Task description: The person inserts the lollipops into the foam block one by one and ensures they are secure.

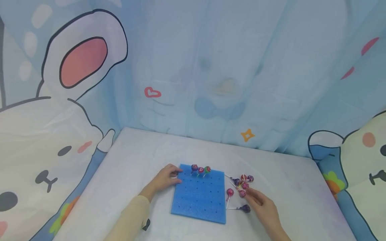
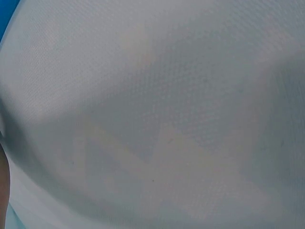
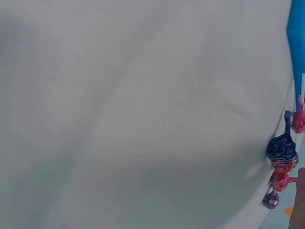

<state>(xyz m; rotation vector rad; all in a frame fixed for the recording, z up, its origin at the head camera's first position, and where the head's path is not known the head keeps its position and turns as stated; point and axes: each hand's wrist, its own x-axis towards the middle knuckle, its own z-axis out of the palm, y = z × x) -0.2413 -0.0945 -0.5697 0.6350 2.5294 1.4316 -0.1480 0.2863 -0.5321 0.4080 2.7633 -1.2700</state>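
My left hand [image 1: 167,177] rests at the left edge of a blue foam board [image 1: 196,192], its thumb and fingers spread along that edge. Three wrapped lollipops [image 1: 194,167] stand upright in the board's far row of holes. To the board's right, my right hand [image 1: 263,208] pinches a pink lollipop [image 1: 242,193] by its head, the stick pointing toward the board. Beside it lies a cluster of loose lollipops [image 1: 250,178]. Nearer me are another pink lollipop [image 1: 230,192] and a dark purple one [image 1: 245,208]. The right wrist view shows a dark lollipop [image 3: 281,150] at its right edge.
The board has rows of small holes. A white cloth [image 1: 144,147] covers the table, and printed blue curtains [image 1: 187,67] with cartoon figures hang behind and at both sides. The left wrist view shows mostly cloth [image 2: 152,114].
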